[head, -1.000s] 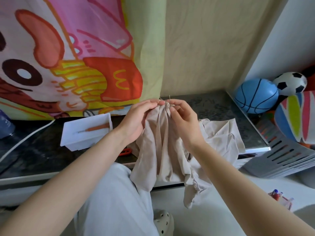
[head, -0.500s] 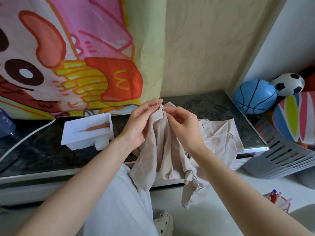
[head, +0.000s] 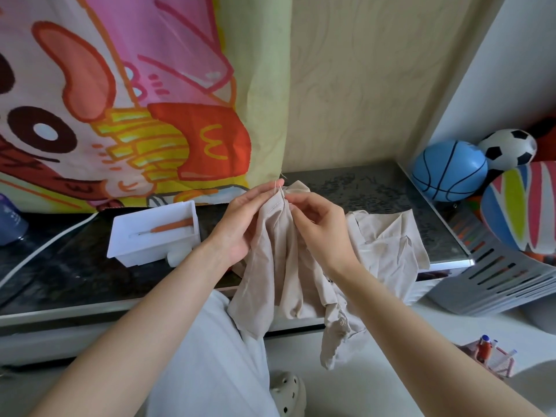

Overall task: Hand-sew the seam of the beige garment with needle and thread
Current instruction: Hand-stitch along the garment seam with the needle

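The beige garment (head: 288, 266) hangs from both hands over the dark table's front edge, with part of it lying on the tabletop to the right. My left hand (head: 243, 218) pinches the top of the folded seam from the left. My right hand (head: 322, 224) meets it from the right, fingertips pinching the thin needle (head: 281, 192) at the fabric's top edge. A short bit of pale thread (head: 281, 177) sticks up above the fingers.
A white tray (head: 126, 236) holding an orange-handled tool (head: 171, 226) sits left on the dark table (head: 75, 275). A white cable (head: 39, 254) crosses the left side. A blue ball (head: 449, 171), a football (head: 508, 149) and a grey slatted basket (head: 493, 278) crowd the right.
Both hands stay together at the seam's top. The right hand has slipped slightly lower and its fingers have reworked their pinch on the needle; the needle tip no longer stands high above the fabric.
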